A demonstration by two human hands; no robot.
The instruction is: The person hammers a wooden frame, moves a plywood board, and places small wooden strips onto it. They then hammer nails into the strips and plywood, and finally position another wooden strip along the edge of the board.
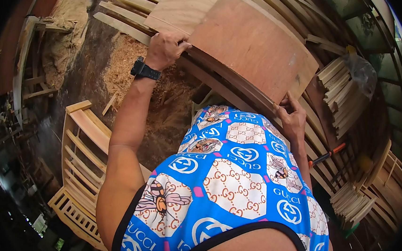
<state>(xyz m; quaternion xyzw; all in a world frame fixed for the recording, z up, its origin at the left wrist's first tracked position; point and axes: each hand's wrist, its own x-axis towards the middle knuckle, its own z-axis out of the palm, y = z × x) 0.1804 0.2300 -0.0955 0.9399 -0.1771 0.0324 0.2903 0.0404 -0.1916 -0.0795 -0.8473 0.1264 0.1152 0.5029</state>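
Note:
A reddish-brown plywood sheet (251, 41) lies over a paler plywood sheet (182, 6) on stacked timber. My left hand (163, 50), with a black watch on its wrist, is closed on the near left corner of the sheets, thumb along the edge. At the near right corner, my right hand (293, 117) pinches the edge of the reddish sheet between thumb and fingers. Whether each hand grips one sheet or both is hard to make out. The near edge of the reddish sheet runs between the two hands, close to my body.
Long timber strips (128, 13) extend under and beyond the sheets. A slatted wooden chair (79, 168) stands at left beside wood shavings (128, 67) on the floor. To the right are bundled wood strips (342, 91) with clear plastic, and an orange-and-black tool (327, 155).

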